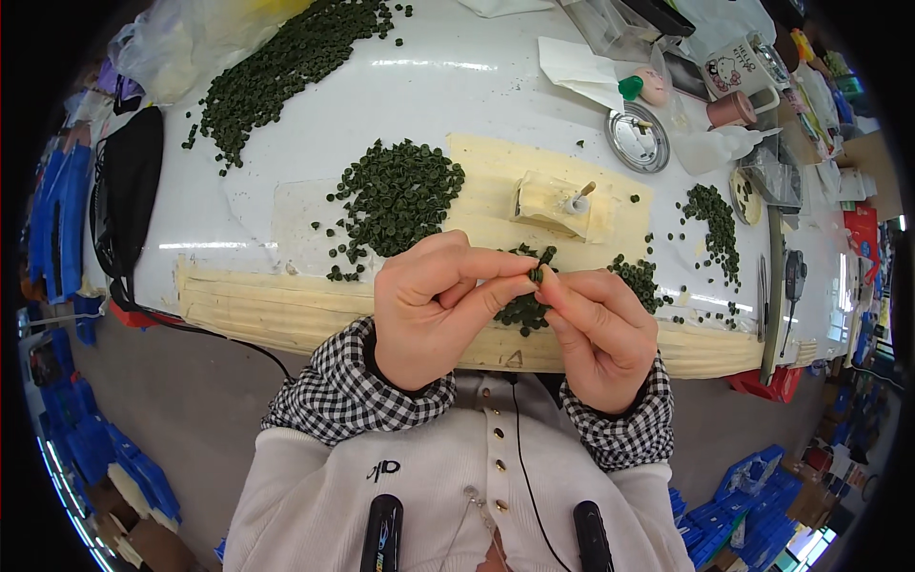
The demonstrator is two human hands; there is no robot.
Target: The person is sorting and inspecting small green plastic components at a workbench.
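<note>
My left hand (429, 310) and my right hand (605, 334) meet over the table's near edge, thumbs and forefingers pinched together. Between the fingertips is a small dark green cap-like part (537, 275), mostly covered by them; whether it is one piece or two I cannot tell. Below the fingers, partly hidden, lies a small heap of similar green parts (522, 316). A larger heap (400, 195) sits just beyond my left hand. Past my right hand are another small heap (637, 276) and a tape-wrapped block (551, 210) with a short upright peg.
A long pile of green parts (276, 81) stretches across the far left, near a clear plastic bag (191, 48). At right stand a round metal dish (637, 138), a squeeze bottle (710, 148), a white mug (743, 67) and another green pile (715, 229). A black bag (129, 200) hangs at the left edge.
</note>
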